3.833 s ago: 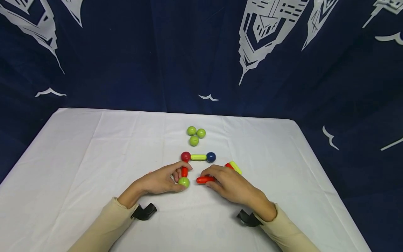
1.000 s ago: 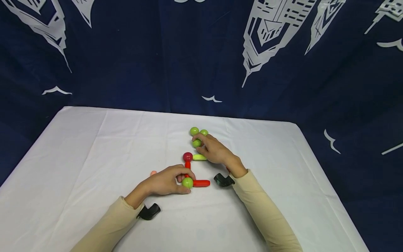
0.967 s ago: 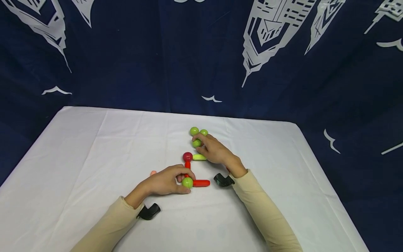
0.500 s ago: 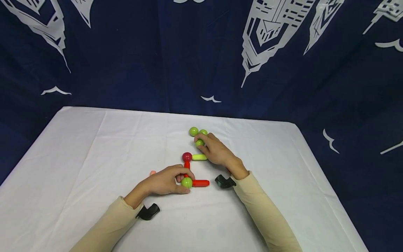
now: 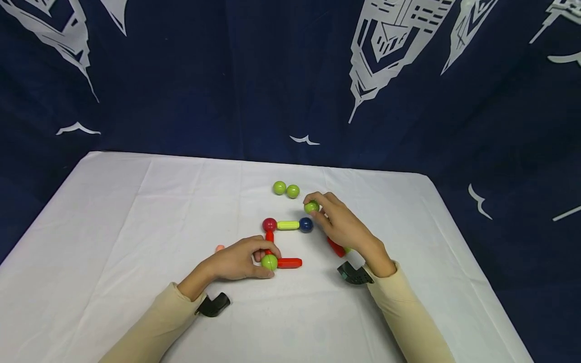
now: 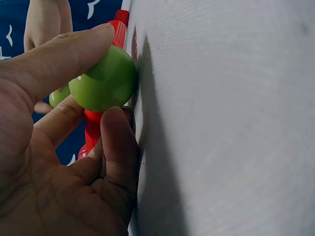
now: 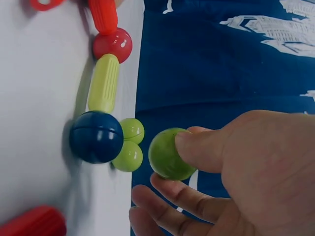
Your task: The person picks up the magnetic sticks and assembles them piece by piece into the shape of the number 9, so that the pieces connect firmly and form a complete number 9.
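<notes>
My left hand (image 5: 238,259) pinches a green ball (image 5: 269,262) between thumb and fingers at the near corner of a ball-and-rod frame. From that ball a red rod (image 5: 289,263) points right, its far end bare. Another red rod (image 5: 270,237), partly behind the fingers, leads up to a red ball (image 5: 270,225). A yellow-green rod (image 5: 288,225) links the red ball to a blue ball (image 5: 306,225). My right hand (image 5: 342,222) pinches a second green ball (image 7: 171,153) just beyond the blue ball; the right wrist view shows it raised, with the other fingers loosely bent.
Two loose green balls (image 5: 279,188) lie together farther back on the white tablecloth (image 5: 181,201). A spare red rod (image 5: 336,247) and a yellow-green piece lie partly hidden under my right hand. A pinkish piece (image 5: 220,248) peeks out behind my left hand. A dark blue curtain (image 5: 181,91) hangs behind.
A red rod has joined the near green ball since the earliest frame. My right hand has taken one green ball from the back group and moved it right. My left hand stays nearly still.
</notes>
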Tool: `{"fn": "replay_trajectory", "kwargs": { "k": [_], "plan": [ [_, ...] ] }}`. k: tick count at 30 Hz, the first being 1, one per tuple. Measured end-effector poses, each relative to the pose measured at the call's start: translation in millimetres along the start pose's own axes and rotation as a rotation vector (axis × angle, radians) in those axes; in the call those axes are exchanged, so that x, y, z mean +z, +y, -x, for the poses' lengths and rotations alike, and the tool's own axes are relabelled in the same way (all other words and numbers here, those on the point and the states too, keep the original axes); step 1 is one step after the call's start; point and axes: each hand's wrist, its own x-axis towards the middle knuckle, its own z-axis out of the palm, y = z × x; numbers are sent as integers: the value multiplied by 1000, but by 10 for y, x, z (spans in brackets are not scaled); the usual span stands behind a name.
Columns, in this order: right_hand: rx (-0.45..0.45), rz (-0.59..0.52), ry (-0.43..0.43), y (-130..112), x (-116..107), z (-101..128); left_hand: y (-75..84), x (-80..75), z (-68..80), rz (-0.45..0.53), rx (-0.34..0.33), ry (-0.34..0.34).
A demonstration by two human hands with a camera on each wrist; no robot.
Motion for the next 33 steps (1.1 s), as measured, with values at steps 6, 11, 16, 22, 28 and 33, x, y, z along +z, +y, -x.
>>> {"fn": "replay_trajectory", "kwargs": {
  "k": [6,11,16,22,28,33],
  "plan": [
    [1,6,-38,15,-10,195,5,4,-2,-7,2,6],
    [-11,14,-86,27,2,329,11,11,-8,-14,1,7],
    [-33,16,-154,42,10,427,6,24,-8,-11,-4,6],
    [-65,10,-263,49,43,465,12,26,1,-12,-7,10],
    [-85,11,-313,34,69,477,20,24,0,6,-7,8],
    [-91,19,-323,-3,80,485,25,19,2,7,-7,7]
  ]
}}
